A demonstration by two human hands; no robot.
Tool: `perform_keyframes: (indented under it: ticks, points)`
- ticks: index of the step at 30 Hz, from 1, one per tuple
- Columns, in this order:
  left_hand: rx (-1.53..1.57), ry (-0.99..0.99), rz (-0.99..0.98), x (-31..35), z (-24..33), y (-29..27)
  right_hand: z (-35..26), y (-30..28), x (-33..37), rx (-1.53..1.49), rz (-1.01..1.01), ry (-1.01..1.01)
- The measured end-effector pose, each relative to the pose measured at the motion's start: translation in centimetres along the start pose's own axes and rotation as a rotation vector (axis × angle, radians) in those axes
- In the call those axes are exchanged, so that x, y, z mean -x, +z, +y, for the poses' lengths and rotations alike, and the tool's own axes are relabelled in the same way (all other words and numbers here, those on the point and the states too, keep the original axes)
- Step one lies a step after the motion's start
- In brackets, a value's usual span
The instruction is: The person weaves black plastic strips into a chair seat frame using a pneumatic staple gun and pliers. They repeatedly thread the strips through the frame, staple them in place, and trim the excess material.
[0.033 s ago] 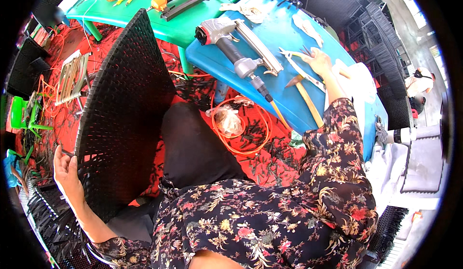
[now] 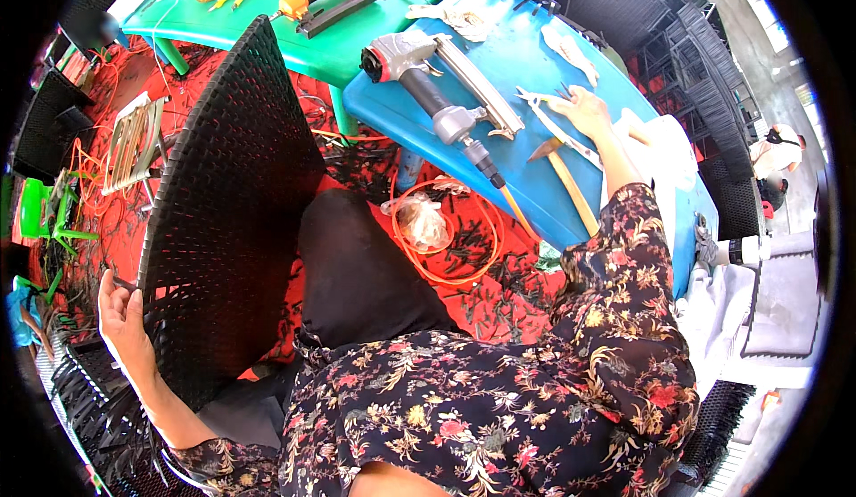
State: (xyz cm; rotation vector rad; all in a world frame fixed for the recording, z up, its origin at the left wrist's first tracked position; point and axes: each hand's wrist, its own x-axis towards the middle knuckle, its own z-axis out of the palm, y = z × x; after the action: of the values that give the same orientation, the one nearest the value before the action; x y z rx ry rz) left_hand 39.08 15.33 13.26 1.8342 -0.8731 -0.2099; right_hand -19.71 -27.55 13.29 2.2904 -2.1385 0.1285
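Observation:
A large black woven panel (image 2: 227,194) stands tilted against my lap on the left. My left hand (image 2: 127,323) is at its outer edge, fingers bent up, with a short dark strip (image 2: 125,284) between fingers and thumb. Over the blue table my right hand (image 2: 588,114) has its fingers closed at a white-handled, pliers-like tool (image 2: 571,133); the exact grip is partly hidden. Beside that tool lies a hammer (image 2: 572,189) with a wooden handle. A pneumatic nail gun (image 2: 437,96) rests to the left of both, its orange hose hanging off the table's edge.
The blue table (image 2: 392,114) adjoins a green table (image 2: 205,17) holding an orange-and-black stapler-like gun (image 2: 334,2). Pale gloves (image 2: 464,23) lie at the back. Orange hose (image 2: 437,279) loops over a red floor strewn with black scraps. A green stool (image 2: 45,212) stands far left.

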Motion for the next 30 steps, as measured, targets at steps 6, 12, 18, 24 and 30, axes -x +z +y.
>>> perform_keyframes:
  ticks: [6, 12, 18, 24, 30]
  points:
    - [0.002, -0.065, 0.029, 0.8, 0.0, -2.3, -3.2, -0.1, -0.3, 0.061, -0.235, -0.128]
    - [-0.081, 0.079, 0.090, 1.3, 2.9, 0.1, 2.8, 1.7, -2.3, 0.201, -0.079, -0.286]
    - [0.302, 0.031, 0.142, 1.7, 3.6, 1.3, -13.5, -3.7, 0.3, -0.524, 0.200, -0.672]
    - [0.252, 0.093, 0.166, 2.0, 4.3, 1.3, -37.8, -8.9, 14.8, -0.387, 0.345, -1.561]
    - [0.164, 0.161, 0.163, 2.4, 6.6, 2.5, -43.7, -8.9, 16.1, -0.351, 0.256, -1.798]
